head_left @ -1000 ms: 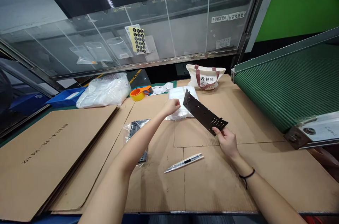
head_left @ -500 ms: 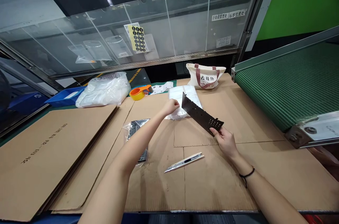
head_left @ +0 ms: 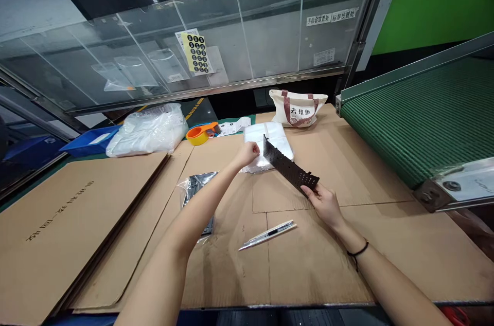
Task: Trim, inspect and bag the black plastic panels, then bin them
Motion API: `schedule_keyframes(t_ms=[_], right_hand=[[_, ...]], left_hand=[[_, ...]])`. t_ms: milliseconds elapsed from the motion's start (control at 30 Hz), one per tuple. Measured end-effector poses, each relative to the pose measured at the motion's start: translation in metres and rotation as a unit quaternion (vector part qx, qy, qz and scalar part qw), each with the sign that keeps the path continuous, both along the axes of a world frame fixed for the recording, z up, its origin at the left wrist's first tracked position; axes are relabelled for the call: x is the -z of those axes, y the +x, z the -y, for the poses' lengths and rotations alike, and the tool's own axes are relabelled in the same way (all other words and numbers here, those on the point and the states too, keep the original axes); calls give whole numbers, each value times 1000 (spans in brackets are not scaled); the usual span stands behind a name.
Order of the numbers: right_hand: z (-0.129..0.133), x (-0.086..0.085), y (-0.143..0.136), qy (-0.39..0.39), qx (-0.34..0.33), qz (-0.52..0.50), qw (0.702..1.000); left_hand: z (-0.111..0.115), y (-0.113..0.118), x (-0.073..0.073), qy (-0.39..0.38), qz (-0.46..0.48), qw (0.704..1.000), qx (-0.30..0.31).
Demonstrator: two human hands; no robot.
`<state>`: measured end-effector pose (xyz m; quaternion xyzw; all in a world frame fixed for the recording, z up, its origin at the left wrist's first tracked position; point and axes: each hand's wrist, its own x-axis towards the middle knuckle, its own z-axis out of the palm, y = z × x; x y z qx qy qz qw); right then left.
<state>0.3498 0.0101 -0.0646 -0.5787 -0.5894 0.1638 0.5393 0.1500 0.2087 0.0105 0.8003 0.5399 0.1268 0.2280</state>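
Observation:
My right hand (head_left: pixel 323 203) grips one end of a thin black perforated panel (head_left: pixel 287 166), which slants up to the left above the cardboard. Next to the panel's far end is my left hand (head_left: pixel 248 154), its fingers curled closed over the left edge of a stack of clear plastic bags (head_left: pixel 276 136). Whatever those fingers hold, if anything, is hidden. Partly behind my left forearm lies a dark part in a clear bag (head_left: pixel 196 184). A utility knife (head_left: pixel 267 234) rests on the cardboard between my arms.
Stacked cardboard sheets (head_left: pixel 73 213) lie at left. Behind are a blue tray (head_left: pixel 90 142), a bundle of plastic bags (head_left: pixel 148 130), an orange and yellow tape dispenser (head_left: pixel 198 134) and a cloth bag (head_left: pixel 298 108). A green conveyor belt (head_left: pixel 417 120) borders the right side.
The black panel and my right hand have shifted slightly left. My left hand stays closed near the bag stack. The whole view has moved a little.

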Motion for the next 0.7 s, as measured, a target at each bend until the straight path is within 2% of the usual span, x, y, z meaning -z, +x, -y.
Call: schedule_keyframes(t_ms=[167, 300, 400, 533, 700], right_hand=[[1, -1, -1, -14, -9, -14, 1000], [0, 0, -1, -28, -11, -35, 999], [-2, 1, -1, -41, -10, -61, 997], [-2, -2, -1, -54, 8, -113, 992], [-2, -4, 0, -57, 43, -203, 977]], left_hand=[[-3, 3, 2, 19, 107, 992, -70], [-9, 9, 0, 20, 242, 961, -131], [-10, 13, -1, -12, 310, 941, -135], [-3, 11, -2, -36, 317, 941, -115], [8, -3, -7, 0, 256, 963, -89]])
